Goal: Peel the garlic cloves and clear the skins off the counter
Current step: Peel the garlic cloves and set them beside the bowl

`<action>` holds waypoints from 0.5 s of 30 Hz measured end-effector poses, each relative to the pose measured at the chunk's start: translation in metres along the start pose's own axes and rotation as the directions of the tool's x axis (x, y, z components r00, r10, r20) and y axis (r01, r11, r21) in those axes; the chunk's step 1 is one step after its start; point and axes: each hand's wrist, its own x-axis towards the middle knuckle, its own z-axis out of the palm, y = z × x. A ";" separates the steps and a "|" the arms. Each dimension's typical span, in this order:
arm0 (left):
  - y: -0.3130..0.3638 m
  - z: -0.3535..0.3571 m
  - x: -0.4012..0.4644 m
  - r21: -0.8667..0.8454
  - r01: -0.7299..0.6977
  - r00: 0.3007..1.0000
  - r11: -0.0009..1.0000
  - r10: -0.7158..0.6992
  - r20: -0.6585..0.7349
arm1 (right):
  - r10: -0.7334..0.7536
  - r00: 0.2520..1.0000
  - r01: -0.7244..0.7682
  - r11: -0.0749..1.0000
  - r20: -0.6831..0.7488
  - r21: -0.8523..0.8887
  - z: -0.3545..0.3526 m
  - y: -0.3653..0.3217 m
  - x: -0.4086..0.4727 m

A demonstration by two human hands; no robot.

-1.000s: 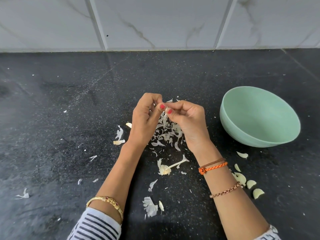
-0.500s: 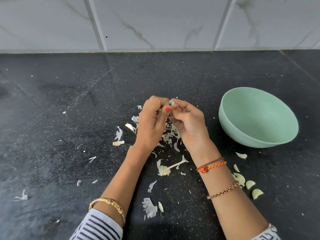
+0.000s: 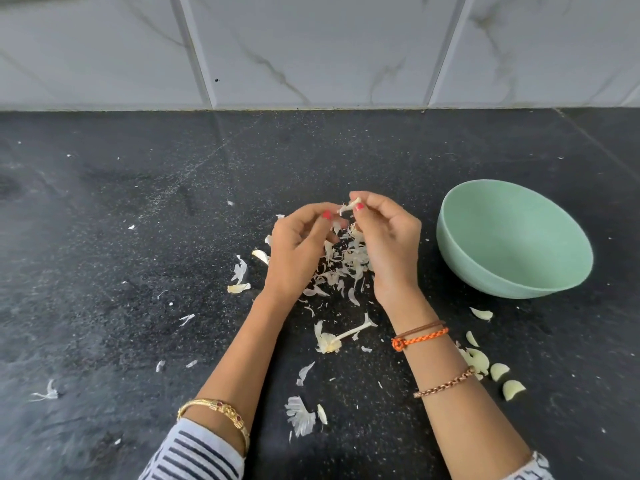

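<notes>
Above the black counter point(image 3: 138, 271) my right hand point(image 3: 388, 244) pinches a small garlic clove point(image 3: 350, 206) between thumb and fingertips. My left hand point(image 3: 298, 251) sits just left of it, its thumb and fingers curled at the loose skin that trails from the clove. A pile of papery skins point(image 3: 346, 261) lies on the counter between and under both hands. Several peeled cloves point(image 3: 498, 372) rest at the right, beside my right forearm. A bare garlic stem with its root point(image 3: 336, 337) lies nearer me, between my forearms.
An empty pale green bowl point(image 3: 512, 237) stands to the right of my hands. Loose skins are scattered to the left point(image 3: 239, 271) and near the front point(image 3: 301, 415). A white marble-tiled wall point(image 3: 311, 46) closes the back of the counter.
My hands have drawn slightly apart, the right rising a little with the clove. A strip of skin now shows between them.
</notes>
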 end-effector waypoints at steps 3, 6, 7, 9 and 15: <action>0.005 0.003 -0.001 -0.061 0.027 1.000 0.998 -0.027 0.009 | 0.008 0.999 -0.010 0.999 0.050 0.040 0.000 0.000 -0.001; 0.007 0.004 -0.001 -0.112 0.054 0.997 0.992 -0.060 -0.049 | 0.004 0.996 -0.007 0.999 0.084 0.036 0.001 0.001 -0.002; 0.006 0.005 -0.001 -0.119 0.063 0.995 0.991 -0.071 -0.064 | 0.004 0.995 -0.006 1.000 0.095 0.019 0.001 0.002 -0.002; 0.006 0.005 -0.001 -0.134 0.080 0.992 0.988 -0.092 -0.087 | -0.003 0.993 0.006 1.000 0.115 -0.025 0.001 0.003 -0.002; 0.004 -0.002 0.002 -0.156 0.088 0.979 0.984 -0.114 -0.167 | -0.075 0.987 0.089 0.992 0.142 -0.091 0.000 0.007 0.000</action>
